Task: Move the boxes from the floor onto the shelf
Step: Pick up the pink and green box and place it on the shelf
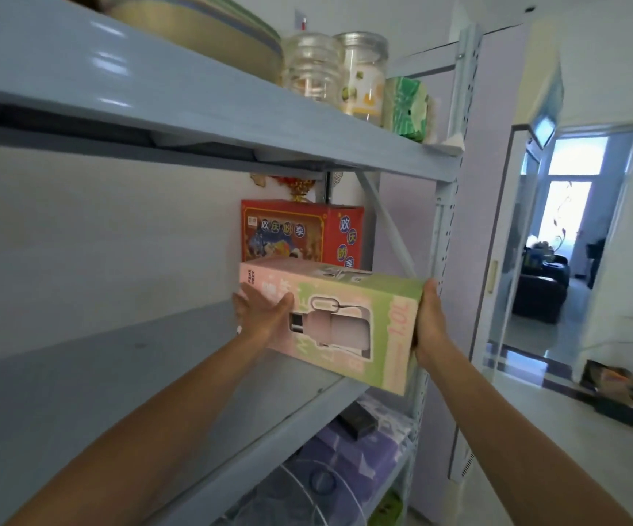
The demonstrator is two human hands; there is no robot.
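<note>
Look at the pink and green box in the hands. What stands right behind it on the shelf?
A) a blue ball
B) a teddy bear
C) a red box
C: a red box stands on the shelf just behind the pink and green box, which the left hand and right hand hold.

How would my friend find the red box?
Look at the grey shelf, middle board, far right end. The red box stands there behind the pink-and-green box. Only it is red, with a cartoon picture.
</note>
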